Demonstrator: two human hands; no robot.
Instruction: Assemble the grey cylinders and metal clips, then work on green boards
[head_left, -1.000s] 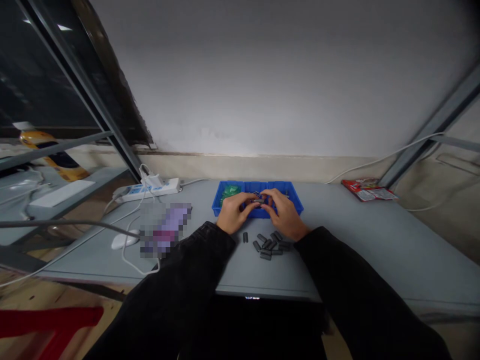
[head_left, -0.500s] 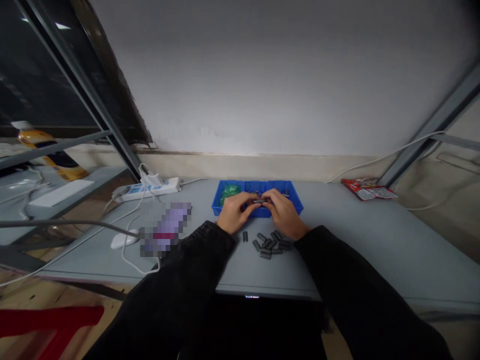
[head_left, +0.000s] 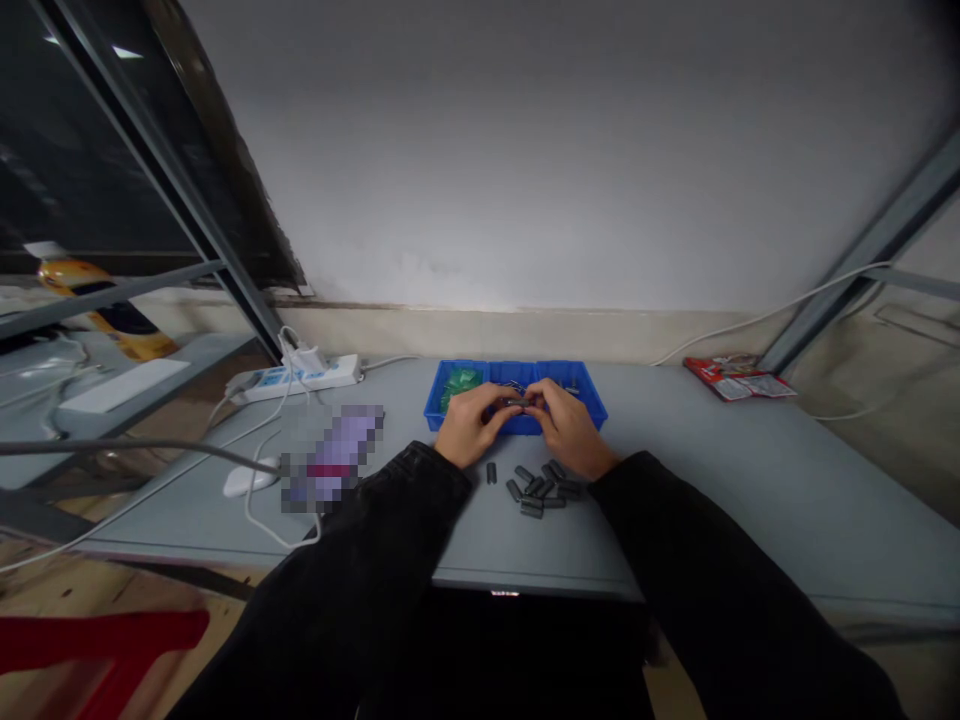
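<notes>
The left hand [head_left: 466,424] and right hand [head_left: 568,424] pinch a small dark cylinder [head_left: 517,403] above the blue tray [head_left: 597,406] on the tabletop [head_left: 720,480].

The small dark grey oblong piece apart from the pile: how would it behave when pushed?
The small dark grey oblong piece is probably stiff: its edges look straight. It would probably slide on the smooth-looking grey desktop. Being elongated, it may roll; its cross-section is unclear.

The blue bins [head_left: 523,426] look like smooth plastic.
</notes>
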